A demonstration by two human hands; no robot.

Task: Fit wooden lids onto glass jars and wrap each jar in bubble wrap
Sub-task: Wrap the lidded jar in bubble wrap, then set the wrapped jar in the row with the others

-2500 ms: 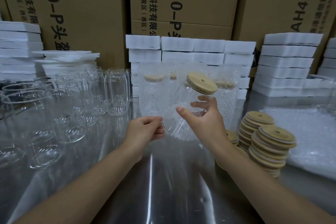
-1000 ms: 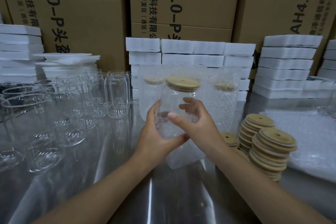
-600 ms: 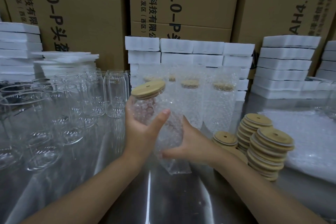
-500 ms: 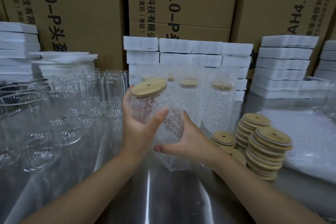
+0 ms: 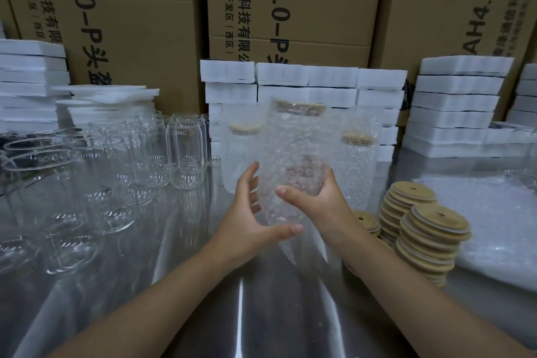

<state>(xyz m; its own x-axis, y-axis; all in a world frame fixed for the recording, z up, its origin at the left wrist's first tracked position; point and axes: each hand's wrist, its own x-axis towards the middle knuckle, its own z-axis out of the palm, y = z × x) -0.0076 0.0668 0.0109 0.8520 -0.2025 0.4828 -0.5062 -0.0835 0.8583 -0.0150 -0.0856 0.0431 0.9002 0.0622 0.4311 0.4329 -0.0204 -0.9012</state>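
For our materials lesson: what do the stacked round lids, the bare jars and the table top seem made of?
Stacked lids: likely wood or bamboo, matt tan faces. Bare jars: clear glossy glass, judging by sharp highlights. Table top: probably polished steel; it mirrors the jars.

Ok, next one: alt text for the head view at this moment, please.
A person's right hand grips an upright bubble-wrapped jar with a wooden lid above a steel table, the left hand open beside it. Bare glass jars stand to the left, stacked wooden lids to the right, wrapped jars, white foam blocks and cardboard boxes behind.
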